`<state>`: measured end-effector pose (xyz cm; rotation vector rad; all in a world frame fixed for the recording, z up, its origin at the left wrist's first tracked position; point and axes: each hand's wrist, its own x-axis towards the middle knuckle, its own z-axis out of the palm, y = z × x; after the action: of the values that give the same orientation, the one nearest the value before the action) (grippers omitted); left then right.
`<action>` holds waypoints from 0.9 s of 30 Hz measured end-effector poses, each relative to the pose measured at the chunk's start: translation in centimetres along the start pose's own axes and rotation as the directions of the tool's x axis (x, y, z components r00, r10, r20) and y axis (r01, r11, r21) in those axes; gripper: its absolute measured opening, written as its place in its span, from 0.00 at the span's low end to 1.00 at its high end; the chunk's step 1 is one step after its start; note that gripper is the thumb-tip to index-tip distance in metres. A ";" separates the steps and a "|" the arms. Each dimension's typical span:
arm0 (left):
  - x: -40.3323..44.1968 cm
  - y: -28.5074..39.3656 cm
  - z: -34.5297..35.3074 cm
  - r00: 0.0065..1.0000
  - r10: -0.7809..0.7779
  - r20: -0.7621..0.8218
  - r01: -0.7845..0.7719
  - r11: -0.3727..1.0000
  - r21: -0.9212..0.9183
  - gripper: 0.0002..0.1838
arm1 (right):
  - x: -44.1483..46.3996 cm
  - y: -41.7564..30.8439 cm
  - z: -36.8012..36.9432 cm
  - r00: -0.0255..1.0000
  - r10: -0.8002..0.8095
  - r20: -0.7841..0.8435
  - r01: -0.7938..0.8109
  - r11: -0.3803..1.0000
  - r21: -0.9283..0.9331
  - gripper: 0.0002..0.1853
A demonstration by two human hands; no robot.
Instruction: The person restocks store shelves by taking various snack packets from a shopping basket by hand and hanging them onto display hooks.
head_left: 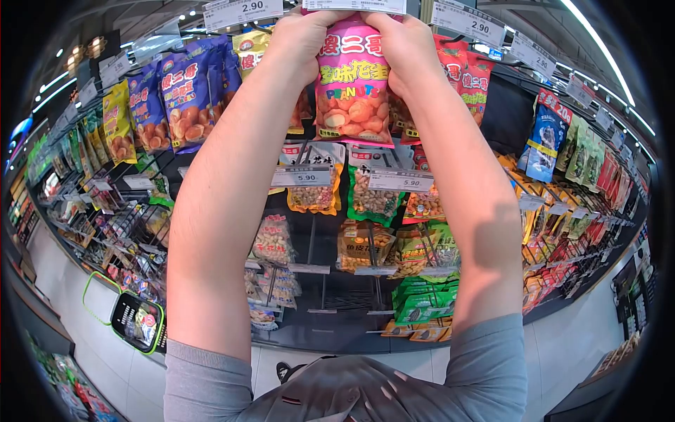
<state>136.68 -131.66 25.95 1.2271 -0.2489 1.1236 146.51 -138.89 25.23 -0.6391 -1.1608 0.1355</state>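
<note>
Both my arms reach up to a pink bag of peanuts [354,88] at the top middle, under a price tag [355,5]. My left hand [301,39] pinches the bag's upper left edge, and my right hand [404,43] pinches its upper right edge. The bag hangs upright with its printed front facing me. Purple bags [188,95] hang left of my left arm, and red bags [477,84] hang beside my right hand. Below the pink bag are nut bags with orange and green edges [376,190].
Price tags on hooks stick out, some reading 2.90 [479,27] and 5.90 [401,181]. More snack bags line the curved rack on both sides. A black basket with a green rim [137,322] stands at the lower left. A blue bag [545,144] hangs at the right.
</note>
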 end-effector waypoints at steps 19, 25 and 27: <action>0.1 0.1 0.0 0.986 -0.165 -0.039 0.161 0.984 -0.079 0.09 | 0.1 -0.6 -0.1 0.988 0.147 0.036 -0.150 0.985 0.083 0.10; 0.1 0.0 0.2 0.987 -0.143 -0.067 0.137 0.987 -0.089 0.09 | 0.3 -0.7 0.0 0.944 0.319 0.079 -0.329 0.917 0.225 0.08; 0.0 -0.2 0.2 0.990 -0.113 -0.081 0.105 0.990 -0.090 0.09 | -0.2 -0.6 0.3 0.939 0.337 0.065 -0.343 0.914 0.215 0.08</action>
<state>136.93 -131.80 25.95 1.1006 -0.1609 1.0578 146.06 -139.38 25.47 -0.6354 -1.0323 0.5667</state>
